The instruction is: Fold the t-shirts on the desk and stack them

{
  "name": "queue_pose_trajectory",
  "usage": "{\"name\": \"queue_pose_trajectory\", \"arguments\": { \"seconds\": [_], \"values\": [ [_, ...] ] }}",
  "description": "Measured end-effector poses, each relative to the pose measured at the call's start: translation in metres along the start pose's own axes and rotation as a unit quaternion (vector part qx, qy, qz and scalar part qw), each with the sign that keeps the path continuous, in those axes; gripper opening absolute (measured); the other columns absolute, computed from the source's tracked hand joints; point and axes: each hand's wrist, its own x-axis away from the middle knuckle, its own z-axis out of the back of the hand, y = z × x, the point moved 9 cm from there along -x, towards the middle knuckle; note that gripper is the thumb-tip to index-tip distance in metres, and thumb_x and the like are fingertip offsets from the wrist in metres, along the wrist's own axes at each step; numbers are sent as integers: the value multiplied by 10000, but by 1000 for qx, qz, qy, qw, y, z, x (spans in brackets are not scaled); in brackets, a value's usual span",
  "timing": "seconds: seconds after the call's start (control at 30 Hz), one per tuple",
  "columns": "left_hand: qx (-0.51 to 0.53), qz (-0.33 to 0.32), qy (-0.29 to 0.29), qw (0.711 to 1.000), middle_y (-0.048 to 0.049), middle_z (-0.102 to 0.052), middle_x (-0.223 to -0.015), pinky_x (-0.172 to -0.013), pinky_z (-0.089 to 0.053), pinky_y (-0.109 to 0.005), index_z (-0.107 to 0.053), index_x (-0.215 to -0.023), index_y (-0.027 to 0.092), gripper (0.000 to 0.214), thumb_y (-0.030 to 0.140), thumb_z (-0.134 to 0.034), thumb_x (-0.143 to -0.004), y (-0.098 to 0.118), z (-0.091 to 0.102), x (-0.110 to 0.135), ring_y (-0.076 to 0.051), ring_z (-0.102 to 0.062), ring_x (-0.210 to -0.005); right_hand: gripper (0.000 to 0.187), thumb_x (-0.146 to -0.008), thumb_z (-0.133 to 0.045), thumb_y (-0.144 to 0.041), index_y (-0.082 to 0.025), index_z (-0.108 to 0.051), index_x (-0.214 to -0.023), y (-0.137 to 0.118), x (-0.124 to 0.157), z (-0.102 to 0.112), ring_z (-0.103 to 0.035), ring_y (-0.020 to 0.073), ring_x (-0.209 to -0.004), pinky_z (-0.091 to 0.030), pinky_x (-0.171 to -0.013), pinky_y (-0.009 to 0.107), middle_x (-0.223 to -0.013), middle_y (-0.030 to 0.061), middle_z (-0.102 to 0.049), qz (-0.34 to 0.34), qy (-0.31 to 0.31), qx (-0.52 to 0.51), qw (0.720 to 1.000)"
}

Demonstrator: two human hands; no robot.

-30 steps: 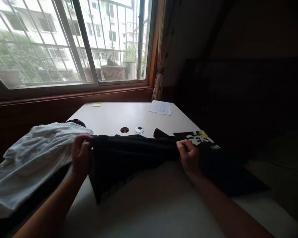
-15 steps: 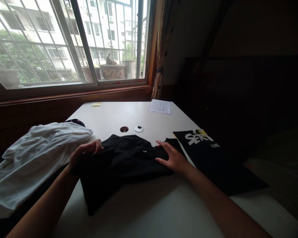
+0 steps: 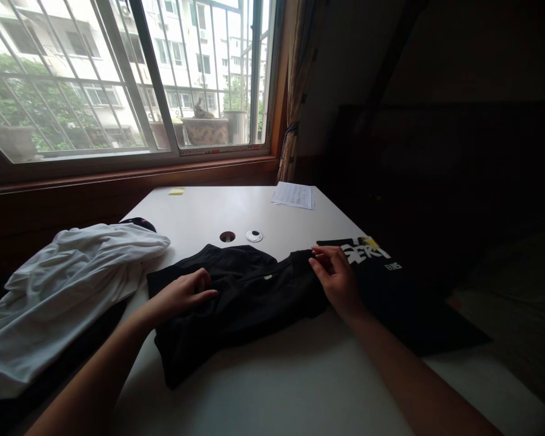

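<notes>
A black T-shirt [image 3: 240,315] lies spread and wrinkled across the near middle of the table, a small pale label showing near its neckline. Over its left part rests my left hand [image 3: 181,297], fingers loosely curled and thumb held apart, gripping none of the cloth. My right hand [image 3: 338,278] pinches the shirt's right-hand edge between thumb and fingers. Just beyond that hand is a folded dark garment [image 3: 404,309] with white and yellow lettering, partly covered by the hand.
A heap of white cloth [image 3: 72,284] lies at the left with dark cloth under it. The white table [image 3: 195,212] has a round cable hole [image 3: 227,237] and a round cover [image 3: 254,236] beside it. Papers [image 3: 293,195] and a yellow note [image 3: 177,191] lie at the back.
My left hand has let go of the shirt's left end and moved right onto the cloth; that end now lies flatter. My right hand has shifted right and closed on the edge.
</notes>
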Motion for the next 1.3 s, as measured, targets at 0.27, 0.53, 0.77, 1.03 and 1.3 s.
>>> {"name": "queue_pose_trajectory", "arguments": {
  "seconds": [0.27, 0.53, 0.77, 1.03, 1.3],
  "values": [
    [-135, -50, 63, 988, -61, -563, -1174, -820, -521, -348, -641, -1148, 245, 496, 659, -600, -879, -1, 4, -3, -207, -634, -865, 591, -1007, -440, -586, -280, -437, -1513, 49, 20, -47, -506, 271, -1370, -359, -1187, 491, -1433, 107, -577, -128, -201, -5, 971],
    [-79, -109, 0, 991, -33, -589, -974, -764, -492, -304, -657, -966, 218, 374, 580, -656, -870, 5, -3, -2, -193, -587, -818, 643, -927, -542, -658, -249, -554, -1422, 51, 24, -53, -523, 310, -1347, -374, -1160, 495, -1404, 134, -597, -128, -260, 64, 955],
    [45, -119, -48, 991, -22, -597, -837, -695, -476, -288, -663, -826, 210, 304, 512, -693, -838, 31, -2, 7, -194, -577, -760, 379, -967, -540, -570, -229, -703, -998, 24, 18, -54, -643, 259, -1042, -501, -970, 428, -1045, 71, -708, -61, -313, 50, 946],
    [139, -43, -114, 983, -25, -672, -846, -682, -480, -288, -705, -876, 215, 278, 487, -700, -817, 33, -12, 14, -219, -621, -794, 362, -919, -625, -556, -277, -732, -1123, 13, 24, -50, -650, 263, -1100, -520, -993, 412, -1171, 72, -689, -63, -402, 35, 913],
    [204, 30, -257, 944, -10, -688, -907, -587, -448, -250, -730, -1090, 245, 372, 492, -730, -812, 39, -54, 26, -172, -604, -718, 522, -716, -808, -568, -289, -748, -1153, 45, 36, 0, -703, 284, -993, -584, -820, 348, -1138, 66, -727, -191, -489, 68, 848]
  ]
}}
